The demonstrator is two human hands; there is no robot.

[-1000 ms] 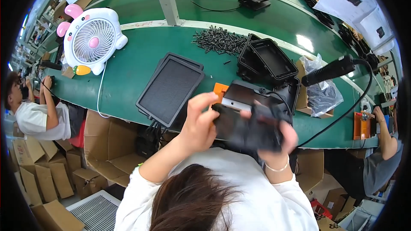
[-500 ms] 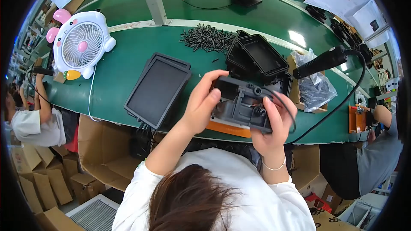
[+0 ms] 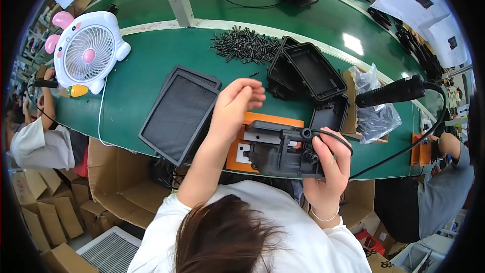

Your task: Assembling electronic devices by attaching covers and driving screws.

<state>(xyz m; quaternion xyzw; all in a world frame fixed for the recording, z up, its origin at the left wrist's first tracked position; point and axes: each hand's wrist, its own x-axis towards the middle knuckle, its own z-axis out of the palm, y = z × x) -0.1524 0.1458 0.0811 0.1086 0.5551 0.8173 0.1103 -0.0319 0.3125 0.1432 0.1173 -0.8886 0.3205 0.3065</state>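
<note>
My right hand [image 3: 331,172] grips a black plastic housing [image 3: 280,154] at its right end, where two round posts stand up. A black cable [image 3: 331,132] loops from the housing over my right fingers. The housing is held above an orange fixture [image 3: 270,118] with metal parts at the table's near edge. My left hand [image 3: 237,102] is raised off the housing, just left of and beyond it. Its fingers are loosely bent and slightly apart, with nothing seen in them. Beside that hand lie stacked black rectangular panels [image 3: 178,114] with a finely ribbed face.
Beyond my hands lie a pile of small black fittings [image 3: 243,44] and open black trays [image 3: 318,72]. On the right are a black handheld tool [image 3: 391,92] with a cable and a carton of plastic-wrapped parts [image 3: 376,121]. A white fan [image 3: 88,53] stands left. Co-workers sit at both sides.
My left hand has let go of the housing and moved away from it. The housing, still in my right hand, has tipped and sits lower, and more of the orange fixture shows.
</note>
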